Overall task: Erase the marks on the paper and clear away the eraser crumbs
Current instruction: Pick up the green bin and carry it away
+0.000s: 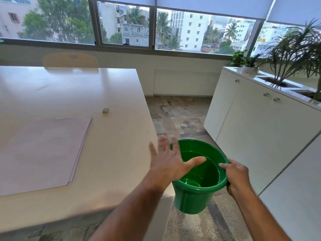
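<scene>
Though unlabelled, green bucket [199,173], eraser [105,110].

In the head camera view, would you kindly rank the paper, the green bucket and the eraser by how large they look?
1. Paper: covers the most area.
2. Green bucket: smaller in view, though it is held near the camera, so its true size against the paper is unsure.
3. Eraser: by far the smallest.

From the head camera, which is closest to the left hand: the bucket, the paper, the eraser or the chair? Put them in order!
From the left hand:
1. Green plastic bucket, right beside it.
2. Stack of white paper, on the table's left.
3. Small grey eraser, beyond the paper.
4. Wooden chair, behind the table.
</scene>
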Available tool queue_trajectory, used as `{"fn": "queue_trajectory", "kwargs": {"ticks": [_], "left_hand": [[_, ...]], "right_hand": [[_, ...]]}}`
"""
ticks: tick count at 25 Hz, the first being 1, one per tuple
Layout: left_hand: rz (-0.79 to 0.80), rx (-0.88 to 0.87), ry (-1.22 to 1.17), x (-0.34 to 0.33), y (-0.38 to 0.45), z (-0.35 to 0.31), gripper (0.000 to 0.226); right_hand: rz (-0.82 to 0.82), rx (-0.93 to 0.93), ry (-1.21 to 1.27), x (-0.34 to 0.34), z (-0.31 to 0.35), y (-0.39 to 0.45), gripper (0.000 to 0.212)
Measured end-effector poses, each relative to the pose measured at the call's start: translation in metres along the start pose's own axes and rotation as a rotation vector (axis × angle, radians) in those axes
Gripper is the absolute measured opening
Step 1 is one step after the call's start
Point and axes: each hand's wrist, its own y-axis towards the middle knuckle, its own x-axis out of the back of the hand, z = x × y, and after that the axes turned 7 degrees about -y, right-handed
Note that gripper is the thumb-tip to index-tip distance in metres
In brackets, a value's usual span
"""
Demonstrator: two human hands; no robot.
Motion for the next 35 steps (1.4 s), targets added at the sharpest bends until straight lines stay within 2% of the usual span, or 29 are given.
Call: {"fn": "queue_trajectory", "kwargs": {"ticks": [2, 4, 7, 9, 11, 14, 16, 23, 28, 31, 35], "left_hand": [[0.051, -0.225, -0.239, -0.002, 0.001, -0.016, 0.115], [0.012, -0.273, -0.449, 0.001, 0.009, -0.022, 0.109], [-0.114, -0.048, -0.417, 0.004, 0.030, -0.019, 0.102], [-0.066, 0.090, -0.337, 0.005, 0.044, -0.022, 0.091], [-0.039, 0.135, -0.278, 0.007, 0.055, -0.024, 0.071], [-0.022, 0.155, -0.283, 0.002, 0.067, -0.025, 0.027], [-0.029, 0.167, -0.262, -0.007, 0.077, -0.032, 0.011], [-0.073, 0.263, -0.311, -0.049, 0.123, -0.049, 0.013], [-0.069, 0.387, -0.315, -0.112, 0.156, -0.037, 0.026], [-0.081, 0.443, -0.293, -0.159, 0.174, -0.014, 0.032], [-0.047, 0.526, -0.288, -0.239, 0.201, 0.031, 0.038]], "right_hand": [[0.013, 0.002, 0.000, -0.001, 0.001, -0.001, 0.031], [0.024, 0.005, 0.009, -0.001, 0.004, -0.002, 0.030], [0.008, 0.011, 0.043, 0.004, 0.008, -0.001, 0.029], [-0.027, 0.012, 0.066, 0.010, 0.010, 0.003, 0.031], [-0.056, 0.022, 0.069, 0.017, 0.011, 0.008, 0.032], [-0.064, 0.055, 0.050, 0.029, 0.012, 0.016, 0.031], [-0.065, 0.074, 0.016, 0.040, 0.010, 0.031, 0.032], [0.027, 0.080, -0.226, 0.062, -0.015, 0.104, 0.037], [0.156, 0.221, -0.639, 0.065, -0.044, 0.163, 0.026], [0.243, 0.214, -0.800, 0.050, -0.088, 0.195, 0.032], [0.303, 0.161, -0.965, 0.023, -0.178, 0.239, 0.029]]}}
